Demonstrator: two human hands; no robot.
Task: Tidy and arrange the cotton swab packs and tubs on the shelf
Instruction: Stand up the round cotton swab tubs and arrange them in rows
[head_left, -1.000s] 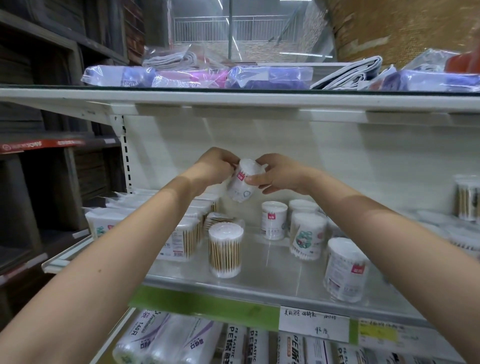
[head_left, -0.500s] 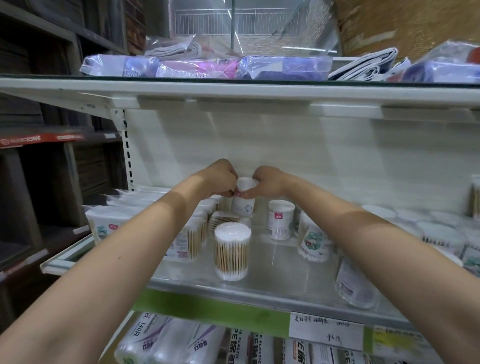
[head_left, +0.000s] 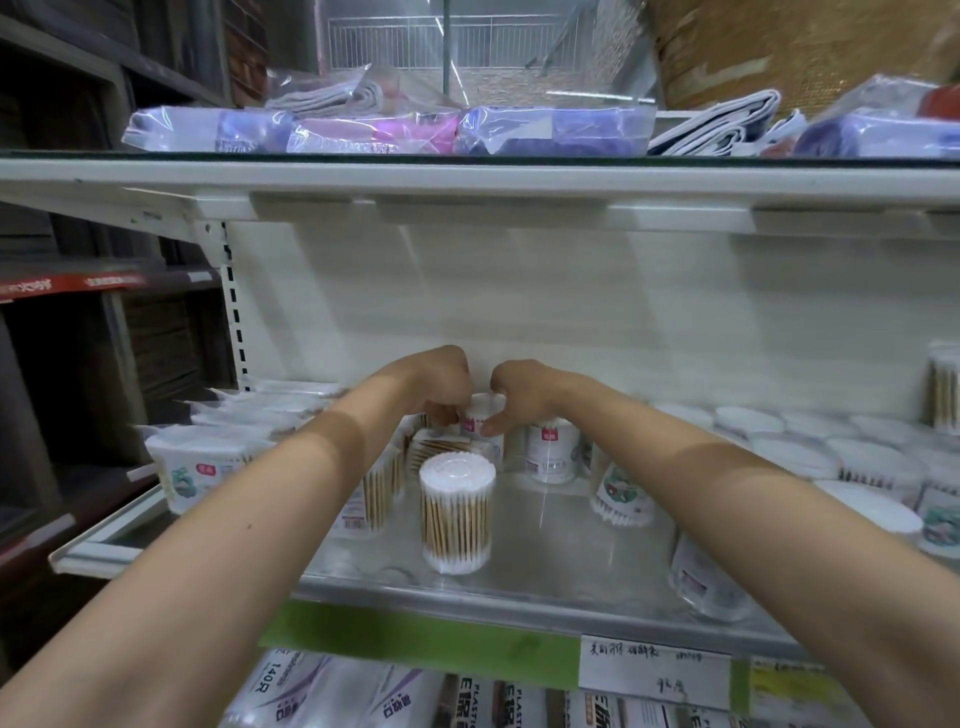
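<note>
White-lidded and red-labelled, a small swab tub (head_left: 482, 415) that was held tilted in mid-air a second ago now stands upright at the back of the glass shelf (head_left: 550, 566), beside a matching tub (head_left: 551, 449), so this placement looks nearly done. Left hand (head_left: 439, 387) and right hand (head_left: 519, 395) are both curled around it, fingers closed on its sides.

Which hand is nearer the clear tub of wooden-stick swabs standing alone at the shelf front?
Left, narrowly. The left hand is behind the clear tub, almost straight back; the right hand is behind and to its right. Both grip a small white tub, touching neither.
</note>
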